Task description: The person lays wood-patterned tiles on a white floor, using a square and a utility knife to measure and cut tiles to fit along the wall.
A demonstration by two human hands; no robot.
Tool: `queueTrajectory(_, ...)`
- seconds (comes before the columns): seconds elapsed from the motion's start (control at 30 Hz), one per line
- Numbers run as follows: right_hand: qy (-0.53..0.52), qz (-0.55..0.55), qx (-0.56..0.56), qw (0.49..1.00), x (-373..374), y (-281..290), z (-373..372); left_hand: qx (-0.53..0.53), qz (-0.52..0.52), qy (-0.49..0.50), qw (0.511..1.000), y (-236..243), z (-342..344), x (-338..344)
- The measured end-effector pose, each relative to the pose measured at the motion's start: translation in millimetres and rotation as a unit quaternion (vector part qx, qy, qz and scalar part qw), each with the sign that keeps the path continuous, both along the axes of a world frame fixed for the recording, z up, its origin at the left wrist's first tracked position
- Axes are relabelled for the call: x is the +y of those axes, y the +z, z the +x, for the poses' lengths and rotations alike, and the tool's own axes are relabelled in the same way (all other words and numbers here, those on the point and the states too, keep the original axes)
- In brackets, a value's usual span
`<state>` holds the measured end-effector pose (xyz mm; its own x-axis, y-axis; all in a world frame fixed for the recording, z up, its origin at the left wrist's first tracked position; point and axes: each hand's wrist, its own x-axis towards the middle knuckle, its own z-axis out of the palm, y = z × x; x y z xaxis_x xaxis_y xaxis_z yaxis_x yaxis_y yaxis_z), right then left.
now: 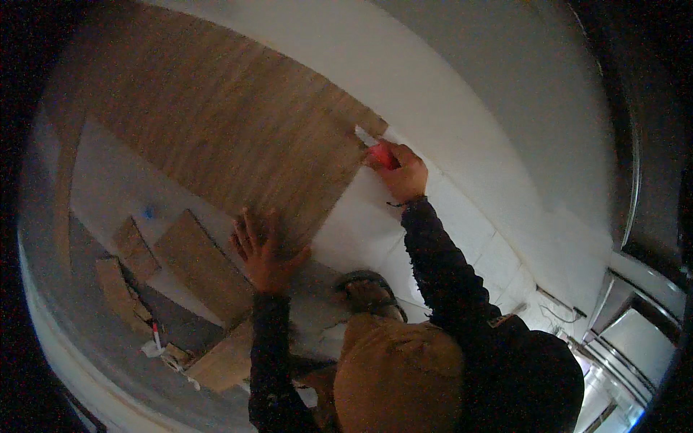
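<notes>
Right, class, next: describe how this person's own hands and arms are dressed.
The left hand and right hand are ungloved. A long black left sleeve and a bulky, ridged right sleeve, also black, cover the arms. A thin dark band shows at the right wrist.

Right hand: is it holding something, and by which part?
The right hand holds a red-and-white tool by its red end; the pale end sticks out.

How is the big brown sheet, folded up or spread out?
Spread out: the brown sheet shows one broad surface with no visible fold, the left hand at its edge.
</notes>
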<state>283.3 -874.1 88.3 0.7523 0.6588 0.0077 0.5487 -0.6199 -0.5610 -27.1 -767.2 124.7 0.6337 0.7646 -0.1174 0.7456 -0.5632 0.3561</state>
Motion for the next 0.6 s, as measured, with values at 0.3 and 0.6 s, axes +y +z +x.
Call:
queueTrajectory(0.3,-0.007,-0.027,0.052,0.998,0,-1,-2,0.078,-0.048,0.042,0.995,7,15,-5)
queueTrajectory(0.6,0.005,-0.064,0.049,0.997,7,-2,1,0.003,-0.122,0.108,0.987,-2,68,-15)
